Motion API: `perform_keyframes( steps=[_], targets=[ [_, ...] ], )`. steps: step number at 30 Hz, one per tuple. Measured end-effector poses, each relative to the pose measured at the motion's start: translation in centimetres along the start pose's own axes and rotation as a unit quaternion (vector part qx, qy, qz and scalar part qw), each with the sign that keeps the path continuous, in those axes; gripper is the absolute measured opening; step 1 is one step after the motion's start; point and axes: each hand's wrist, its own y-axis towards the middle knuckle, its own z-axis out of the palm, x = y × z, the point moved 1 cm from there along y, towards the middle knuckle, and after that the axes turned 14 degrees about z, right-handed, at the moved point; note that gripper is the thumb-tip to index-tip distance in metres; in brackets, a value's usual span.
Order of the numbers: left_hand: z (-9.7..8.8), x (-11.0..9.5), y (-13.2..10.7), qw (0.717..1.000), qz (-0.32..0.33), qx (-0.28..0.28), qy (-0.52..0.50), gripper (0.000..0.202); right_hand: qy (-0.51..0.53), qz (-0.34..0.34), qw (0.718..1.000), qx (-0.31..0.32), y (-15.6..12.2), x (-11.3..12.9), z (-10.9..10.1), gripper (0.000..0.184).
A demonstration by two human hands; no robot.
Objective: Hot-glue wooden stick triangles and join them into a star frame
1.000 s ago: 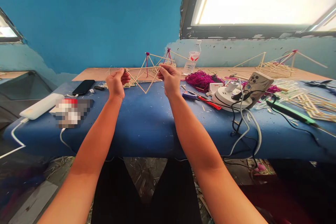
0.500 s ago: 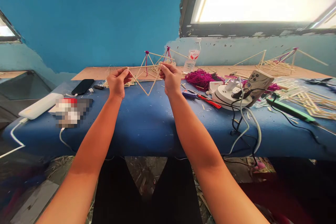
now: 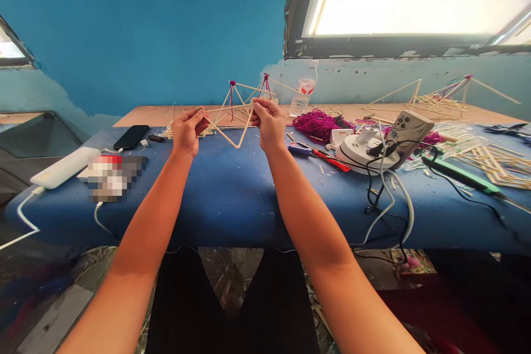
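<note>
Between my hands I hold up a triangle of thin wooden sticks (image 3: 224,135), one corner pointing down above the blue table cover. My left hand (image 3: 187,128) pinches its left corner between thumb and fingers. At the right corner, my right hand (image 3: 269,121) pinches the sticks the same way. Behind it stand stick frames (image 3: 233,83) tied at their tops with purple yarn. How the held corners are joined is hidden by my fingers.
Purple yarn (image 3: 316,125), red-handled pliers (image 3: 332,161) and a white round power strip (image 3: 365,150) with cables lie to the right. Beyond are a green tool (image 3: 462,176) and loose sticks (image 3: 498,163). A black phone (image 3: 131,136) and white power bank (image 3: 65,167) are left.
The triangle has tilted slightly, its lower corner shifting a little up and to the right. Both hands keep their pinch and have barely moved.
</note>
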Motion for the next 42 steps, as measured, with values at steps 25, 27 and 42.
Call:
perform_keyframes(
  steps=[25,27,42],
  targets=[
    [-1.0,0.4,1.3,0.997,0.011,-0.058,0.055,0.057,-0.222,-0.088,0.97,0.052,-1.5,-0.1,0.6,0.013],
    [-0.9,0.3,1.2,0.996,0.022,-0.058,0.063,0.059,-0.222,-0.085,0.969,0.06,-1.5,0.1,0.6,0.018],
    [0.1,-0.4,0.0,0.996,0.028,-0.007,0.087,0.051,0.0,0.059,0.994,0.087,-0.7,0.7,-0.1,0.012]
  ],
)
